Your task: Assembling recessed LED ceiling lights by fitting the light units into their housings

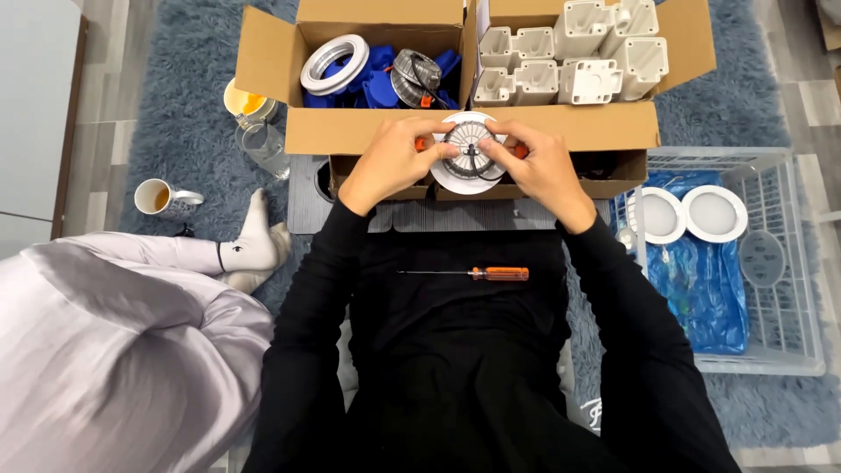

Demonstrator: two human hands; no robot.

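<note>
The lamp (469,153) sat between both hands, finned back up, over the box (613,127) edge. The left hand (392,160) pinched it from nine o'clock, the right hand (540,166) from three, equally near. The screwdriver (491,274) lay at six, pointing left.

I see both hands raised over the lap: left hand (392,159) and right hand (536,166) grip a round white downlight fitting (470,153), finned back facing up, from either side. An orange-handled screwdriver (491,274) lies on the lap below. Beyond, an open cardboard box (350,131) holds blue and white parts. Right: a white wire basket (788,324) with two white discs (688,213).
</note>
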